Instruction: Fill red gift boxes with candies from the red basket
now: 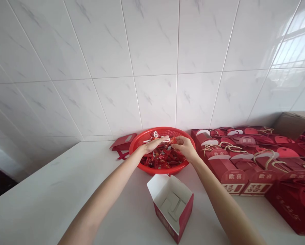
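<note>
Over a red plastic basket heaped with red-wrapped candies, both my hands are at work. My left hand reaches in from the left, its fingers stretched out flat above the pile; its palm side is hidden. From the right comes my right hand, thumb and fingers closed on a red-wrapped candy close to the left fingertips. An open-topped red gift box with a white inside stands in front of the basket, between my forearms. I see only its folded bottom flaps inside.
Rows of red gift boxes with rope handles fill the right of the white table. Some red folded packaging lies left of the basket. A brown cardboard box is at far right. A tiled wall rises behind.
</note>
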Tool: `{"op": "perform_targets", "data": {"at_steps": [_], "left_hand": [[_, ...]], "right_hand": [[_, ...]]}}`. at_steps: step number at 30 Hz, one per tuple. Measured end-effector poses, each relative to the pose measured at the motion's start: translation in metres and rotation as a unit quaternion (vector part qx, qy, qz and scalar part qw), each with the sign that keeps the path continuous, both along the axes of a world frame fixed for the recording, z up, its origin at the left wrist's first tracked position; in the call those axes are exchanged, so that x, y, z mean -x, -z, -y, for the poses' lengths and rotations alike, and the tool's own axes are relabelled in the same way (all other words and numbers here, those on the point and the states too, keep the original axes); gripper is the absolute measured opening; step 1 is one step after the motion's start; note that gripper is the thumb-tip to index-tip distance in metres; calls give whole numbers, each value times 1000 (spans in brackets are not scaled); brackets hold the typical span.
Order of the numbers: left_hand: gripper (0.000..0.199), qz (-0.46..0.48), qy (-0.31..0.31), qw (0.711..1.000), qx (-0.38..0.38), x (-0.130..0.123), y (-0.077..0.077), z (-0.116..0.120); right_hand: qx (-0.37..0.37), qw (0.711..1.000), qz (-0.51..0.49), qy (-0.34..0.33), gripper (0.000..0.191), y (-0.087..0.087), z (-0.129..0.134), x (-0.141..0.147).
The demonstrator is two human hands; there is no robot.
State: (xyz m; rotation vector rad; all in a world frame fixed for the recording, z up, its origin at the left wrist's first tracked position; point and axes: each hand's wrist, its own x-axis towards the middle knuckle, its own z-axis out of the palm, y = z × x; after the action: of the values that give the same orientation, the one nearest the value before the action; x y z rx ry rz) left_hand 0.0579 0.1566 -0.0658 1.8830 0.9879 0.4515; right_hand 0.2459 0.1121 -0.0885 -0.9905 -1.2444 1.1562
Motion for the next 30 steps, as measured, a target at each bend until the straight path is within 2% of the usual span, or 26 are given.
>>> {"op": "perform_targets", "data": {"at_steps": [4,8,13,16,18,20,23,25,30], "left_hand": [[72,32,-27,999,1,-2,-5,4],[62,23,-115,990,-76,-2,-3,-2],[26,-56,-201,969,-135,4,9,-17],[31,-107,-235,951,-172,8,12,-20],[34,-134,-220,948,-185,8,12,-18],[31,-165,-179,953,-182,6,12,-14],[15,-234,-116,953,-156,3,16,-12],[9,-287,-101,942,-140,3,22,-14],[37,-385,-86,913,-106,-1,32,-30]], "right_hand": [[-8,1000,-13,25,20,2,-2,-1],[-7,999,-40,34,20,1,-1,-2],[14,993,-116,27,19,-3,0,-4],[25,981,-187,39,17,-5,-2,-7],[30,972,-229,54,17,-6,-3,-9],[38,962,-260,73,16,-6,-4,-11],[59,951,-288,92,16,-7,-5,-13],[74,948,-295,93,13,-8,-5,-12],[90,950,-292,66,5,-8,-6,-11]]}}
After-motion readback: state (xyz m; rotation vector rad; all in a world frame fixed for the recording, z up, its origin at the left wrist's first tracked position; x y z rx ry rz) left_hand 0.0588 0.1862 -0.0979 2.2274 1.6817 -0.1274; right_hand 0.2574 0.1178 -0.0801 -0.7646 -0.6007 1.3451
